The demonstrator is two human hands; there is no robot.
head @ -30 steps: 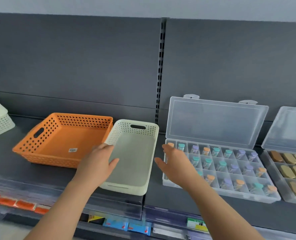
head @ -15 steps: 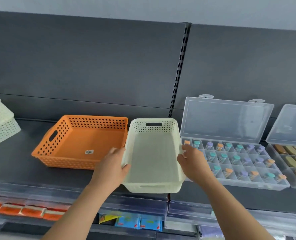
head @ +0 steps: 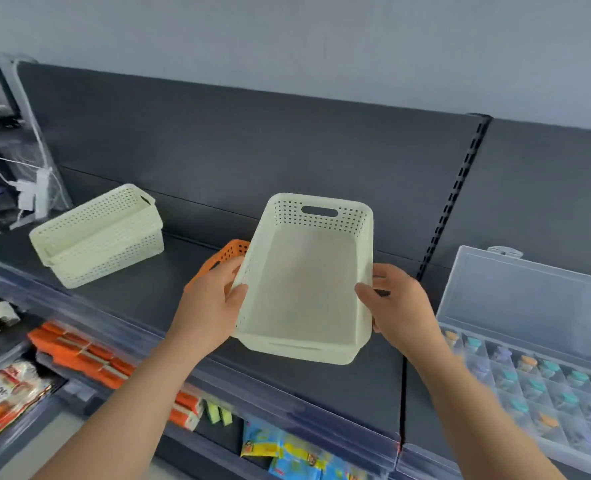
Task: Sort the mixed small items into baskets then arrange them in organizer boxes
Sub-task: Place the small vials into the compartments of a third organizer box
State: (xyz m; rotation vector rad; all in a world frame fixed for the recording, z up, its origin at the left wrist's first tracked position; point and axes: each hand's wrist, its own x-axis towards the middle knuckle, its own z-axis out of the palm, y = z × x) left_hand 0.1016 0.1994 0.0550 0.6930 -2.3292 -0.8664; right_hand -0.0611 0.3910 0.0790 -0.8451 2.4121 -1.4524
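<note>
Item: basket, cream plastic, held. At the far left, white cables [head: 27, 188] hung beside the dark grey shelf [head: 141, 299]. On the left part of that shelf sat a stack of baskets [head: 96, 233], cream, count two, one nested in the other, set at an angle. Next came one orange basket [head: 228, 252], only a corner showing, the rest hidden behind the left hand [head: 211, 306] and the held piece. The left hand gripped the left long wall of the cream basket [head: 307, 278], thumb hooked over the rim to the inside, fingers curled round the outside, forearm reaching up from the lower left. The cream basket itself was rectangular with rounded corners, a smooth solid floor, walls pierced by rows of small square holes, and an oval handle slot in the far short wall; it was held up between both hands over the shelf, in front of the orange basket, tilted with the far end higher and the near end out past the shelf edge. The right hand [head: 398, 303] clasped the right long wall, thumb over the rim, fingers wrapped round the outer side. Cream baskets in all: three. At the far right on the shelf lay one clear organizer box [head: 526, 296], lid raised, its compartments holding small bottles [head: 528, 361] with orange, teal and purple caps, too blurred to count.
</note>
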